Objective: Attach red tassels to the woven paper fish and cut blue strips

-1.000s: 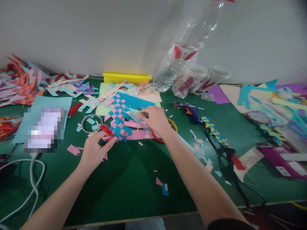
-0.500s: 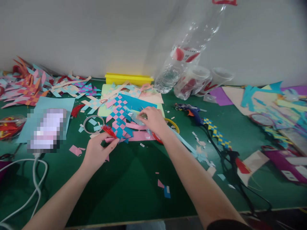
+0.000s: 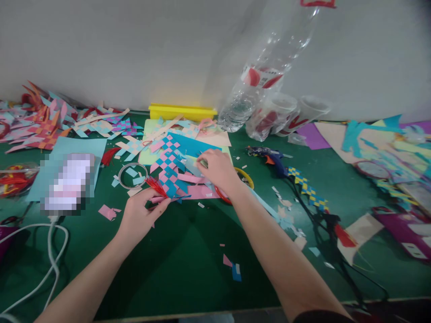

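Observation:
A woven pink-and-blue paper piece (image 3: 169, 163) lies slanted in front of me, its squares in a checkered pattern. My left hand (image 3: 143, 206) pinches its lower end, where a red tassel (image 3: 155, 185) sticks out to the left. To the right of the woven piece, my right hand (image 3: 217, 168) hovers low over a blue paper sheet (image 3: 191, 143). Its fingers are pressed together beside a pale, translucent scrap; what they grip is too small to make out. Under the right wrist, a red ring (image 3: 222, 196) is partly covered.
A roll of tape (image 3: 132, 176) lies left of the woven piece. Further left is a phone (image 3: 69, 179) on light blue paper. A large plastic bottle (image 3: 256, 76) and cups (image 3: 281, 112) stand at the back. A glue gun (image 3: 274, 163) and its cable lie right.
The lower end of the woven piece has tilted slightly in my left hand, with blue strip ends now showing to its right. My right hand stays almost in place.

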Motion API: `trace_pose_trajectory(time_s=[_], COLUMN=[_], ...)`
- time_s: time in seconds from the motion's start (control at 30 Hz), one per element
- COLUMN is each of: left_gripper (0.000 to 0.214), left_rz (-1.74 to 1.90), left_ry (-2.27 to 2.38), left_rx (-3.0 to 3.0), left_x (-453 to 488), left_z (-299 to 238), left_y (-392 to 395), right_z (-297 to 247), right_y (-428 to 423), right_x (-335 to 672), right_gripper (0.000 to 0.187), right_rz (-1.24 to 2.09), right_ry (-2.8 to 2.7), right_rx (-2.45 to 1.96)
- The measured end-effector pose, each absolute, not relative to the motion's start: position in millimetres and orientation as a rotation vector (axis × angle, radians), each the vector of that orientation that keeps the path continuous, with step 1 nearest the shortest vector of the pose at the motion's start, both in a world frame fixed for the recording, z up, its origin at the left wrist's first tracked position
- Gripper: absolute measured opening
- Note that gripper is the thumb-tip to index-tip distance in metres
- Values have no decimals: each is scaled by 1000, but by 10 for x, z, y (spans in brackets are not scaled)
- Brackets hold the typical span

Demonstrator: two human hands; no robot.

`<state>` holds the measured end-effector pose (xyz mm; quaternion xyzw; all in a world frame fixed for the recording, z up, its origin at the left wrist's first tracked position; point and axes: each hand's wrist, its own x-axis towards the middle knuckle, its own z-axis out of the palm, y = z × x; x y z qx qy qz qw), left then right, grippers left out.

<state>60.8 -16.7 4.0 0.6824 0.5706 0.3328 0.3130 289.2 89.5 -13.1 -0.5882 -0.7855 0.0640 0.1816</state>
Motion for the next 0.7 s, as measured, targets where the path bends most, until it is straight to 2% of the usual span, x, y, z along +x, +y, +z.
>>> trace_pose_trajectory(time_s=[0.33, 0.7], left_gripper=[19, 18], left_rz=[876, 870], left_ry=[1477, 1479], left_rx=[1779, 1774], left_x=[614, 627], left_z=[44, 62], left_y=[-163, -175], right_z=[-248, -225], right_y=[1162, 1182], right_x=[2823, 2834], right_gripper=[31, 21], right_rz=[166, 158], right_ry=[-2353, -2286], right_rx=[-1523, -1491])
